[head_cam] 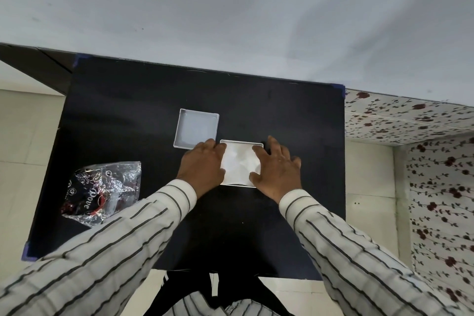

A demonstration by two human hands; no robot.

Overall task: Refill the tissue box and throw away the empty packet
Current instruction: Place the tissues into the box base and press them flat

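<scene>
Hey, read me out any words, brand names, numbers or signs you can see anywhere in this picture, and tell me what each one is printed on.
"Dove": white script on the crumpled clear plastic packet lying at the left of the black table.
Small round marks on the same packet: too small to read.
White tissue box between the hands, and the empty white lid beside it: no text visible.

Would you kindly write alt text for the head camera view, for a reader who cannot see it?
Both hands, left and right, press flat on white tissues filling a small white box on a black table. The box's empty white lid lies just behind it to the left, and a crumpled clear plastic packet sits near the table's left edge.
</scene>
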